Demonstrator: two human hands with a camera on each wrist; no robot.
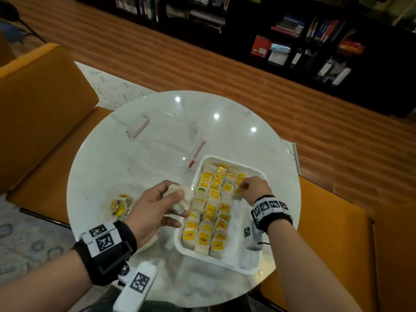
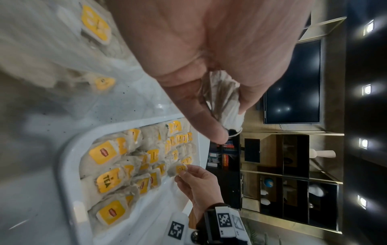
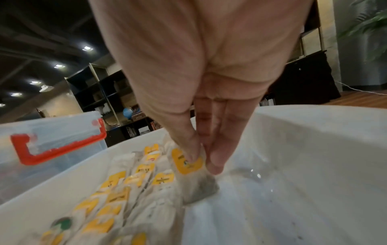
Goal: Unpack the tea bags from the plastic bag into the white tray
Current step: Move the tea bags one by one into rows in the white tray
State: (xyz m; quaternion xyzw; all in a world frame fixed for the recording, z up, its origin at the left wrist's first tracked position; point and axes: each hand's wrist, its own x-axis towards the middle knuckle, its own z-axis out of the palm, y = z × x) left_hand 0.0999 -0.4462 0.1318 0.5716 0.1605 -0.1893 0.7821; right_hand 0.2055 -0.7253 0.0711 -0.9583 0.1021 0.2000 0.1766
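1. The left hand (image 1: 157,206) grips a small stack of tea bags (image 1: 180,198) beside the white tray (image 1: 227,262).
2. The right hand (image 1: 254,190) pinches one tea bag (image 3: 193,174) by its yellow tag, its lower end apparently touching the tray floor.
3. Loose tea bags (image 1: 119,207) lie left on the tabletop (image 1: 94,174).
4. Farther off lies the clear plastic bag (image 1: 166,138).
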